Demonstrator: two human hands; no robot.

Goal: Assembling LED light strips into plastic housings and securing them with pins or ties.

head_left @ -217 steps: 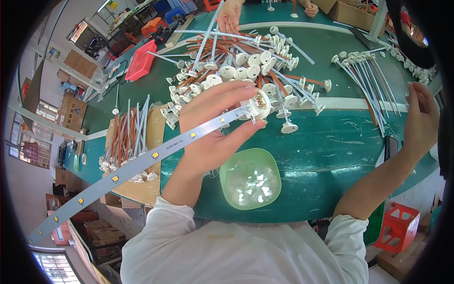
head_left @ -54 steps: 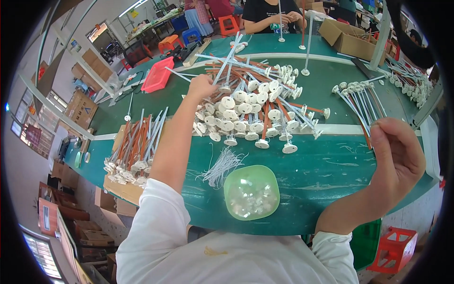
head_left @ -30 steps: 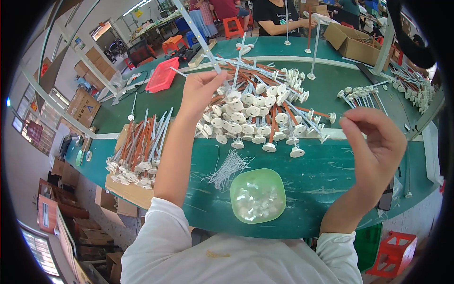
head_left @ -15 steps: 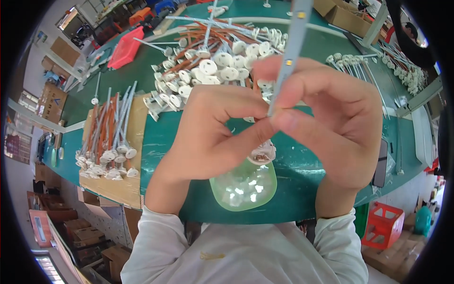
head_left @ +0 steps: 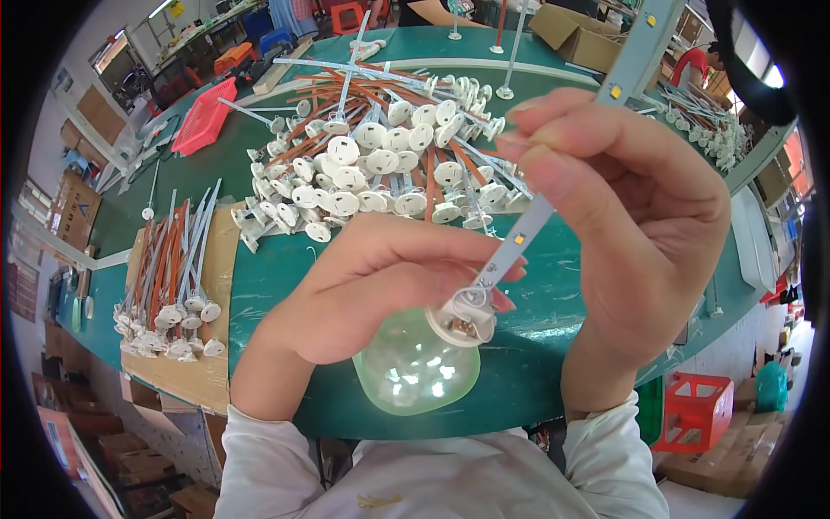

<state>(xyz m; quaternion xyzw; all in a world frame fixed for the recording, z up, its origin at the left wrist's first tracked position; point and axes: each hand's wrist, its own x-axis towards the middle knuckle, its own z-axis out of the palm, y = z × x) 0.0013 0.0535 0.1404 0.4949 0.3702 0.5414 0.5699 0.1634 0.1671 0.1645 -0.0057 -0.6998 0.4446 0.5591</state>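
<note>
Since half a second ago, when the fingertips met, we see that the hands have parted: the right hand is now higher, the left hand lower. The left hand pinches the white cap at the foot of a light strip, its fingers reaching behind. On the right, thumb and forefinger are pressed close together; the strip slants up behind that hand, and we cannot tell what lies between the tips. The cap hangs tilted, overlapping the green bowl in our view; small clear pieces fill the bowl.

Beyond, on the green table, we see a large pile of capped strips, white and brown. To the left, a smaller bunch lies on flat cardboard, with a red basket farther back. Thin strips stand upright near the far edge, close to an open carton. On the floor at right we find a red crate.
</note>
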